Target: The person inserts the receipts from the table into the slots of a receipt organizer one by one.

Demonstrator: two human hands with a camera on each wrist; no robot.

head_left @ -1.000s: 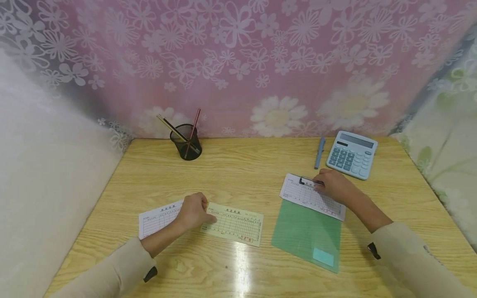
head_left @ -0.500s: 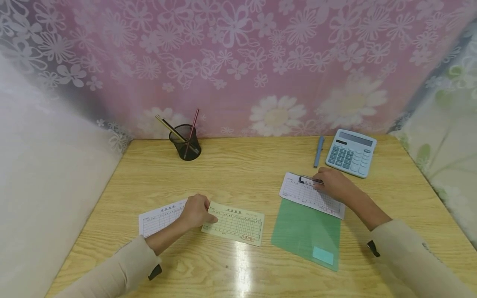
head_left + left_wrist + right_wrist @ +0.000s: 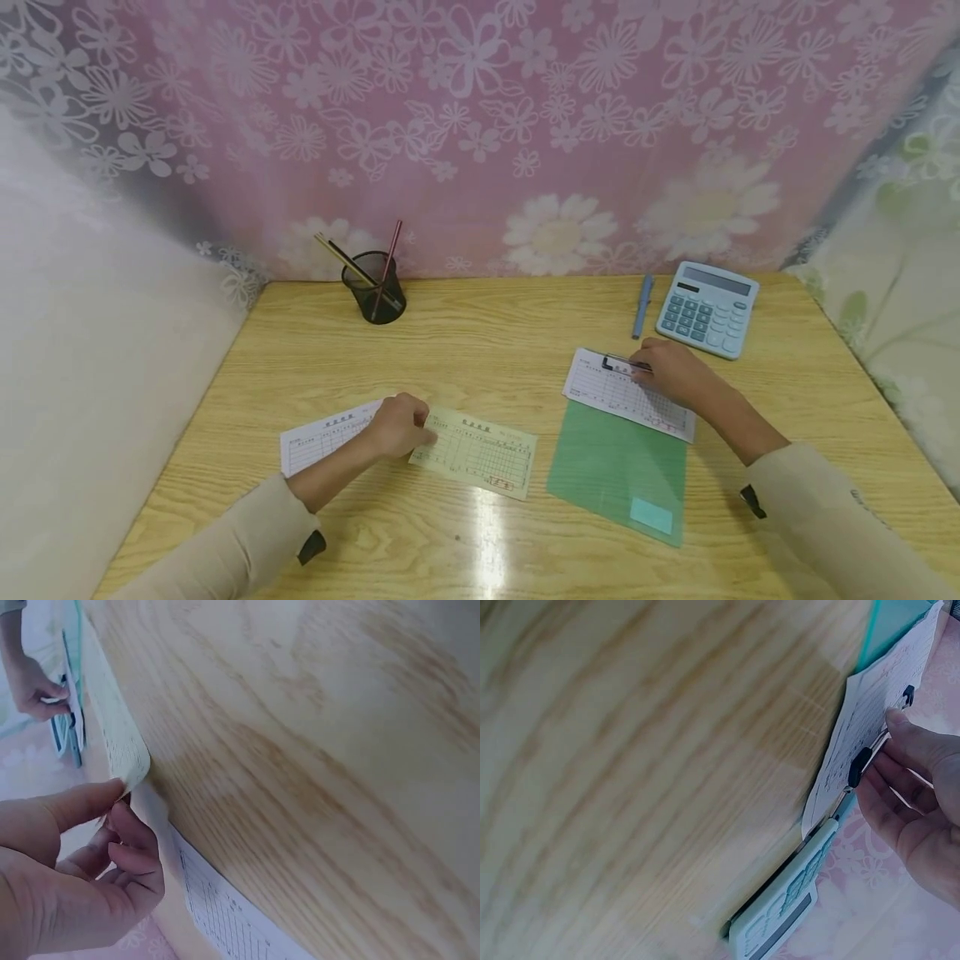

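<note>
My left hand [image 3: 395, 427] pinches the left edge of a yellow receipt slip [image 3: 480, 457] between thumb and fingers. In the left wrist view that slip [image 3: 124, 750] stands up from the pinch. Partly under the left hand, a white receipt slip [image 3: 322, 437] lies on the table. At the right, my right hand [image 3: 675, 375] grips the metal clip of a green clipboard [image 3: 611, 467], thumb on the clip in the right wrist view. Under the clip is a white receipt slip [image 3: 600, 387], its right part covered by the hand.
A blue calculator [image 3: 708, 308] and a blue pen [image 3: 642, 307] lie behind the clipboard. At the back left stands a black mesh cup [image 3: 382, 300] with several pencils. A light blue label [image 3: 651, 516] is on the clipboard's lower right. Floral curtains border the wooden table [image 3: 480, 342].
The left hand has shifted slightly right with the yellow slip, showing more of the white slip beside it. The right hand keeps its place at the clip.
</note>
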